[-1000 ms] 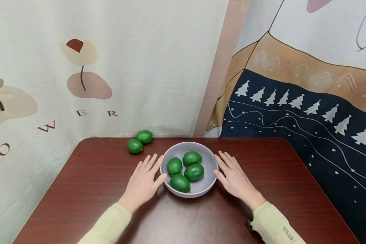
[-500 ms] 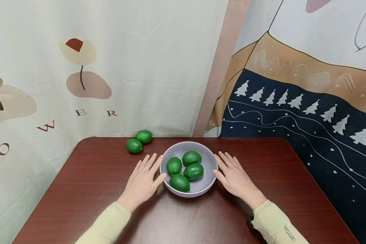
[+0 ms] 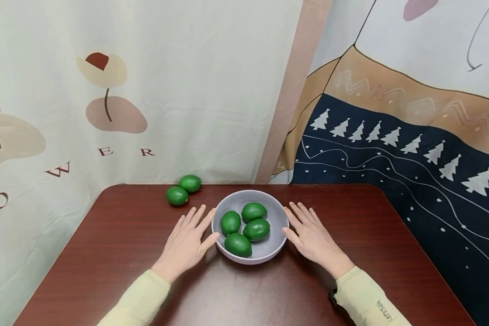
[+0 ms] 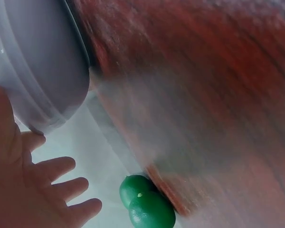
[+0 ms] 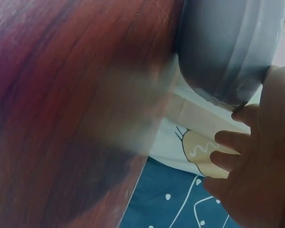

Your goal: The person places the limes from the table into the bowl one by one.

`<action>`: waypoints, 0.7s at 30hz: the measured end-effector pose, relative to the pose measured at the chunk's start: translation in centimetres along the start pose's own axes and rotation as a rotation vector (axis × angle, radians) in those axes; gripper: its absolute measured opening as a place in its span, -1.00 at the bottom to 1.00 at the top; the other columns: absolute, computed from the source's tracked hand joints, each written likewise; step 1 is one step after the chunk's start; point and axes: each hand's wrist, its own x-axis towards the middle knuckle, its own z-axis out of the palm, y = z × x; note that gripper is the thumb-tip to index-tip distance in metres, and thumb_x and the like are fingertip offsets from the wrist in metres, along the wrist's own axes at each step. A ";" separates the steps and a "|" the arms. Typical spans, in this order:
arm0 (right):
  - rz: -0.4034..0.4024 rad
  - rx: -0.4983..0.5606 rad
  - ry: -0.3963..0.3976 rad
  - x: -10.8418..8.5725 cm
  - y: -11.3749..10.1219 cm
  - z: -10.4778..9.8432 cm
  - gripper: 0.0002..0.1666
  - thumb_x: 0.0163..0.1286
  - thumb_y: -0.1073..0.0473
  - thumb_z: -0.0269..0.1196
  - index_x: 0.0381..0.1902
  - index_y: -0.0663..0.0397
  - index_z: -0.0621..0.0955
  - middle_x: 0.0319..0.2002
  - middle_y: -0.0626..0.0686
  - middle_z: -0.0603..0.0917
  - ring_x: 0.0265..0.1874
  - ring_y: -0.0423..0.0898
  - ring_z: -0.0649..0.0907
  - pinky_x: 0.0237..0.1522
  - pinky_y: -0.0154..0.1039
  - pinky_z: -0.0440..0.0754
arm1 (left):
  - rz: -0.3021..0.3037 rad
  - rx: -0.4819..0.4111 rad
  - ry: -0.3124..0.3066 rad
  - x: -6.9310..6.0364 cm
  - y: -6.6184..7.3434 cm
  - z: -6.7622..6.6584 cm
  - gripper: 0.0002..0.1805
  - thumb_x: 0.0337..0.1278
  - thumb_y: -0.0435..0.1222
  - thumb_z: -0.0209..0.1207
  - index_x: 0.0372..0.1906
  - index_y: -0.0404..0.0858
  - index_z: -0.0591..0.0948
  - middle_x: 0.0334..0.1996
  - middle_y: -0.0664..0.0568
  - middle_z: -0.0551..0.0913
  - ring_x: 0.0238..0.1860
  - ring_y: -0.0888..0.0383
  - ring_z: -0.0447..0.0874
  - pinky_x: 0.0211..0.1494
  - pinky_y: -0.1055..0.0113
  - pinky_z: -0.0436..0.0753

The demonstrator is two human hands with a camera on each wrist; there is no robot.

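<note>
A grey bowl [image 3: 269,246] stands on the dark red-brown table, with several green limes [image 3: 256,229] lying inside it. My left hand [image 3: 183,244] touches the bowl's left side with thumb and index finger, its fingers spread and straight. On the opposite side, my right hand [image 3: 313,237] rests its thumb and index fingertip against the bowl, the other fingers extended. Both wrist views show the bowl's outer wall [image 4: 42,61] beside the fingertips. Two more limes, one nearer [image 3: 177,195] and one farther [image 3: 190,183], lie beyond the left hand.
The wooden table [image 3: 244,294] ends at a back edge just behind the bowl and the loose limes. A pale curtain [image 3: 195,90] with printed flowers hangs behind it. To the right hangs a dark blue cloth [image 3: 371,181] with white trees.
The whole scene shifts slightly left in the head view. Hands, bowl and limes keep their places relative to one another.
</note>
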 end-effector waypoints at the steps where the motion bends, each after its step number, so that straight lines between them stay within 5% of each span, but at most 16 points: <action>1: 0.000 0.000 -0.001 0.0 0.0 0.0 -0.22 0.58 -0.18 0.11 0.59 0.06 0.32 0.58 0.20 0.26 0.59 0.23 0.18 0.55 0.28 0.14 | 0.002 -0.004 0.001 0.0 0.0 0.0 -0.27 0.47 0.16 0.08 0.59 -0.04 0.33 0.56 -0.20 0.29 0.57 -0.30 0.17 0.55 -0.28 0.18; 14: 0.012 0.001 -0.017 0.0 0.0 0.1 -0.20 0.59 -0.22 0.09 0.61 0.03 0.29 0.60 0.18 0.23 0.61 0.21 0.15 0.57 0.25 0.10 | -0.044 0.001 0.022 -1.3 -2.5 -0.5 -0.26 0.50 0.05 0.11 0.61 -0.16 0.27 0.57 -0.21 0.25 0.58 -0.30 0.14 0.56 -0.27 0.15; 21: 0.015 0.015 -0.026 0.0 0.0 0.0 -0.20 0.59 -0.22 0.08 0.61 0.02 0.28 0.61 0.17 0.21 0.61 0.20 0.14 0.58 0.24 0.09 | 0.000 0.049 0.134 -1.3 -4.3 -1.2 -0.22 0.40 -0.07 0.23 0.55 -0.39 0.31 0.47 -0.35 0.38 0.46 -0.37 0.32 0.47 -0.24 0.31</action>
